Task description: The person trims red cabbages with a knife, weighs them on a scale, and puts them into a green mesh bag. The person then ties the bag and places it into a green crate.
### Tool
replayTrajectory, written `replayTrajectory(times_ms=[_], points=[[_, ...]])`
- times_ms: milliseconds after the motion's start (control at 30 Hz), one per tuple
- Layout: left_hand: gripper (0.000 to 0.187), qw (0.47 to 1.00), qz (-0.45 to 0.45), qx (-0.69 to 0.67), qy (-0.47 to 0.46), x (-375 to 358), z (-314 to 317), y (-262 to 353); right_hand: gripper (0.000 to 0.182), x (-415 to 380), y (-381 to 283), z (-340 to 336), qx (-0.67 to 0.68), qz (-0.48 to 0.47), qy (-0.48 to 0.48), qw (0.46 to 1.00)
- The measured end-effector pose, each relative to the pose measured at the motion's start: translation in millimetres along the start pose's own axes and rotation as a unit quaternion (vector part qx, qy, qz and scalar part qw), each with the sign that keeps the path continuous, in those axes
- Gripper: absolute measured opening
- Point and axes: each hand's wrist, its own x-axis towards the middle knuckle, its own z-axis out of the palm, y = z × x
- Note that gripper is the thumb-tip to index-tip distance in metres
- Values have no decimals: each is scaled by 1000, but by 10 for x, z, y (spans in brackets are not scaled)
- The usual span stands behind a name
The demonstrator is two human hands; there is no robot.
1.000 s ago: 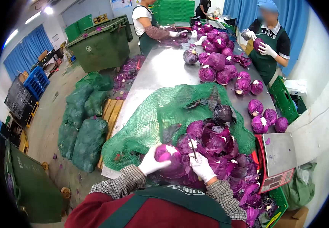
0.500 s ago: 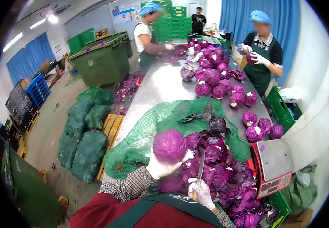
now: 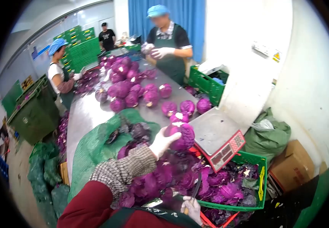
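1. At the far left a green wheeled bin (image 3: 33,110) stands by the long steel desk (image 3: 84,116), with dark green net sacks (image 3: 44,171) on the floor below it.
2. A green mesh bag (image 3: 96,140) lies open on the near end of the desk, dark cabbage leaves spilling out of it.
3. The person's left hand (image 3: 164,141), in a white glove, is out over the pile, its grip clamped round a red cabbage (image 3: 181,135) held up just beside the weighing scale (image 3: 217,138).
4. Low down, the right hand (image 3: 192,209) is closed on the handle of a knife (image 3: 195,190), blade pointing up, though the frame edge cuts off most of the hand.
5. A green crate (image 3: 261,182) under the scale holds purple trimmings.
6. Trimmed cabbages (image 3: 128,89) crowd the middle of the desk; two co-workers in blue caps stand on either side of it further up.
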Motion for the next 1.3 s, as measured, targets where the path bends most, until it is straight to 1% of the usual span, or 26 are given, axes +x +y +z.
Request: replayTrajectory(times_ms=[33,67,100,167,200,233,267,300,400,500,533,567,600,700,733,767,833,900,967,1033,1067,1100,1167,1233,1267,1300], points=[[83,994,89,61,20,342,174,-250,16,-141,-137,55,50,38,46,997],[89,987,133,88,11,420,436,-147,15,-230,-43,15,68,23,80,994],[96,984,152,98,7,610,613,-263,16,-311,49,-84,55,22,94,994],[107,962,191,194,22,1062,862,-581,17,-445,-6,-78,63,48,155,985],[112,956,171,238,12,926,1016,-353,17,-465,-34,-69,59,51,173,982],[111,933,217,288,16,1066,1077,-510,17,-483,-53,-56,55,57,190,979],[113,922,224,315,6,1107,1100,-560,17,-499,-59,-51,51,66,205,975],[114,911,230,342,-2,1120,1083,-593,17,-501,-64,-51,59,61,203,976],[117,920,170,349,-52,1000,987,-183,16,-402,-14,-56,78,37,181,980],[112,926,210,309,-43,977,792,437,14,-220,-26,-73,50,30,126,990],[112,928,235,285,-49,993,715,564,14,-169,-82,-63,29,4,98,995],[111,929,258,260,-54,1004,627,673,14,-112,-152,-23,44,10,96,994],[116,900,274,333,-64,996,529,784,14,-48,-235,36,58,17,95,994],[127,832,234,485,-131,788,436,699,17,50,-82,26,67,14,87,994],[138,808,243,502,-191,832,360,511,18,74,-90,-16,-15,0,77,997],[140,766,261,548,-213,887,333,278,20,92,-87,-58,-97,-14,67,993],[141,783,222,535,-225,894,411,73,20,80,-44,-22,-48,7,85,995],[135,781,265,538,-174,960,506,-50,20,69,-15,-27,-25,20,101,994],[129,791,229,547,-150,1014,622,-35,21,66,23,-59,-24,26,110,993],[120,788,271,537,-131,1114,653,-86,22,46,11,-63,-51,31,130,990],[119,797,263,526,-136,1139,664,-81,22,85,28,-57,-66,32,127,989],[118,806,256,518,-132,1164,652,-67,20,129,188,-127,-36,19,109,993],[109,846,238,464,-111,1285,533,-95,19,192,-26,130,3,34,115,993],[101,950,176,255,-48,1497,282,-394,21,268,-199,264,25,74,99,992],[93,994,83,60,-43,1483,167,-434,22,321,-255,341,21,82,94,992],[82,989,43,-123,-68,1364,50,-398,23,365,-301,418,19,91,95,991]])
